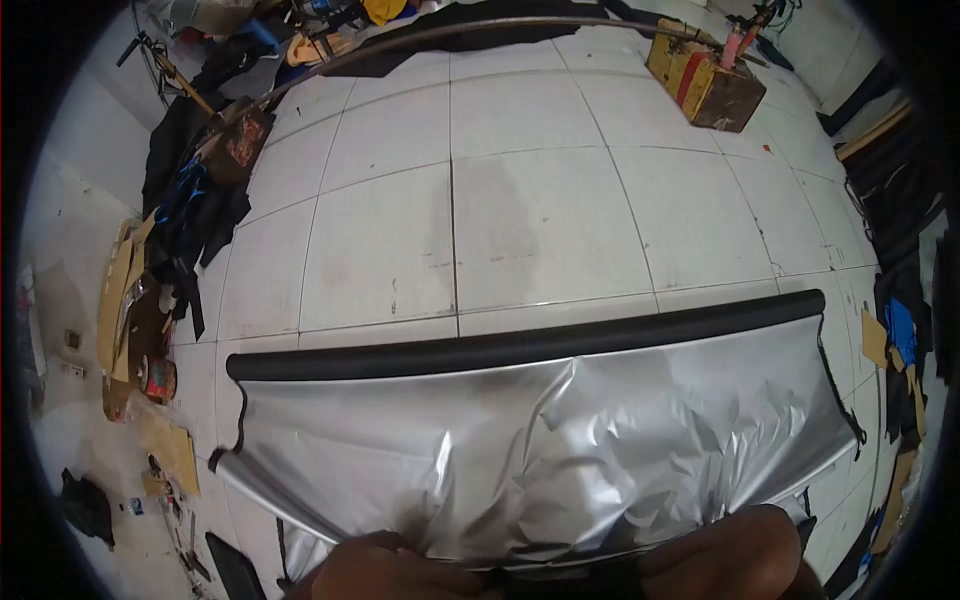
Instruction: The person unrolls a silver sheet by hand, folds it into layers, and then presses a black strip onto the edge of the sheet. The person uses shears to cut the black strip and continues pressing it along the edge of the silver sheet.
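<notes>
A wide silver sheet (500, 440) with black edging lies over the tiles, creased and drawn into folds near the bottom of the view. Its far side runs to a long black roll (530, 343). My left hand (390, 570) is closed on the near edge at the bottom left of centre, its fingers mostly hidden. At the bottom right my right hand (725, 555) also grips the near edge, where creases meet; its fingertips are out of sight.
White tiled floor (520, 220) stretches beyond the roll. A yellow and brown block (705, 85) stands at the back right, a reddish-brown block (238, 142) at the back left. Black scraps (225, 225) and cardboard (120, 290) lie left; dark cloth (895, 200) is at right.
</notes>
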`<action>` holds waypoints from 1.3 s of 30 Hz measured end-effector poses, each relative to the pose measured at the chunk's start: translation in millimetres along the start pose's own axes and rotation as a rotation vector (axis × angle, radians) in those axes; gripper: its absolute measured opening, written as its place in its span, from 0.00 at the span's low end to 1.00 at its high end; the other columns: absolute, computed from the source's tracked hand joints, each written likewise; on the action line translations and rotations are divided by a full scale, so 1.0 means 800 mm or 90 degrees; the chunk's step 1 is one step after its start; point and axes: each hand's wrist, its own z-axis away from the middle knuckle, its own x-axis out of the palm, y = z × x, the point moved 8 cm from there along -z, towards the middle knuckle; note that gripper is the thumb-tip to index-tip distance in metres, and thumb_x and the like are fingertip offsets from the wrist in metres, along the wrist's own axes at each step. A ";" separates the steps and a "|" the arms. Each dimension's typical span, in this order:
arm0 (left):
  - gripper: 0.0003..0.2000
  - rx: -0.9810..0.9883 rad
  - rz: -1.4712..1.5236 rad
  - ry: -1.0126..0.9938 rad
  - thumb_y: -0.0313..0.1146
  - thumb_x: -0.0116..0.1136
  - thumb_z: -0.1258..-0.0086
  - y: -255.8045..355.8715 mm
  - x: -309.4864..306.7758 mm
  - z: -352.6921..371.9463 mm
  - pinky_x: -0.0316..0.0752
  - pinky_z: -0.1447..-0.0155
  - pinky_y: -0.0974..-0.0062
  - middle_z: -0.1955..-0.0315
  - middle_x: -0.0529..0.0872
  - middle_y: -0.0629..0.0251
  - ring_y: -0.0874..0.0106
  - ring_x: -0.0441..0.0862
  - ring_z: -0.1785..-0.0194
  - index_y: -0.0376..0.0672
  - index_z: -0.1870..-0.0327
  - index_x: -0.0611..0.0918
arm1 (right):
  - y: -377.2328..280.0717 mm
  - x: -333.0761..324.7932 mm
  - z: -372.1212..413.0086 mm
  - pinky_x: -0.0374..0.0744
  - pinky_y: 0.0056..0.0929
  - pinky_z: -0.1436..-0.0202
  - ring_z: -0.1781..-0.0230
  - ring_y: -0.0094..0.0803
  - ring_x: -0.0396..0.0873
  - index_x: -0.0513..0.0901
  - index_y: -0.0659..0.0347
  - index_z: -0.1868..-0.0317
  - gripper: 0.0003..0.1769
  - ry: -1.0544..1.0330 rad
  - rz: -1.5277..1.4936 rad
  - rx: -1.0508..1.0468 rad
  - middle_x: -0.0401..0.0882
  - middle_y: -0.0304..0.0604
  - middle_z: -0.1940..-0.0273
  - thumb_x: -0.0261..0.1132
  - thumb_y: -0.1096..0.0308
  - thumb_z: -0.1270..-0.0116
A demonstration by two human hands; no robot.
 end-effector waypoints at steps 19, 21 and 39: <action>0.09 0.149 -0.300 0.532 0.18 0.54 0.46 0.156 -0.350 -0.126 0.74 0.55 0.61 0.68 0.80 0.52 0.52 0.78 0.59 0.39 0.66 0.82 | -0.205 -0.476 -0.009 0.73 0.43 0.62 0.64 0.51 0.74 0.70 0.60 0.71 0.09 0.683 0.121 -0.179 0.74 0.49 0.70 0.63 0.75 0.50; 0.10 0.170 -0.364 0.598 0.17 0.53 0.47 0.163 -0.304 -0.074 0.73 0.58 0.61 0.70 0.80 0.53 0.52 0.77 0.62 0.39 0.66 0.82 | -0.193 -0.419 0.011 0.73 0.43 0.63 0.64 0.49 0.75 0.71 0.59 0.69 0.09 0.678 0.130 -0.150 0.74 0.48 0.69 0.62 0.78 0.52; 0.26 0.083 -0.300 0.260 0.44 0.62 0.41 0.140 -0.256 -0.166 0.64 0.37 0.58 0.47 0.76 0.48 0.51 0.72 0.43 0.42 0.43 0.75 | 0.181 -0.149 0.056 0.76 0.46 0.48 0.48 0.44 0.78 0.61 0.50 0.31 0.39 0.361 -0.043 0.661 0.76 0.52 0.46 0.60 0.45 0.41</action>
